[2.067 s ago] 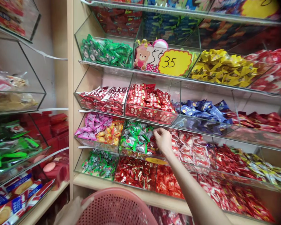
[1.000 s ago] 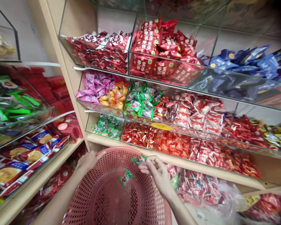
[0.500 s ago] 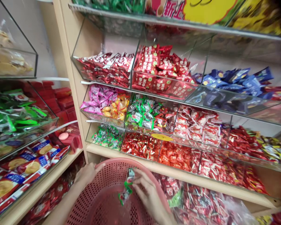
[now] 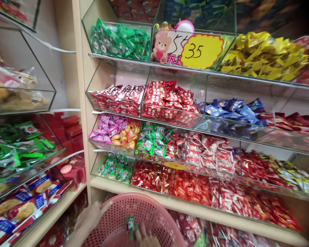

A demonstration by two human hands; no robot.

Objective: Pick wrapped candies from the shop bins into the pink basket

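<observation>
My left hand is closed over the left rim of a pink perforated plastic basket. Inside the basket, low in the picture, is my right hand, somewhat blurred, its fingers apart. Small green-and-grey wrapped candies lie just left of its fingertips; whether they touch the fingers is hard to make out. The bottom edge of the picture cuts off part of the right hand and the basket.
Ahead stand wooden shelves with clear bins of wrapped candy: green, red, blue and yellow. A yellow price sign reads 35. Packaged biscuits fill the left shelf. A wooden ledge runs behind the basket.
The view has tilted up, so shelves and basket sit lower in the picture. My right hand has gone lower in the basket and its fingers have spread from the green candies they pinched.
</observation>
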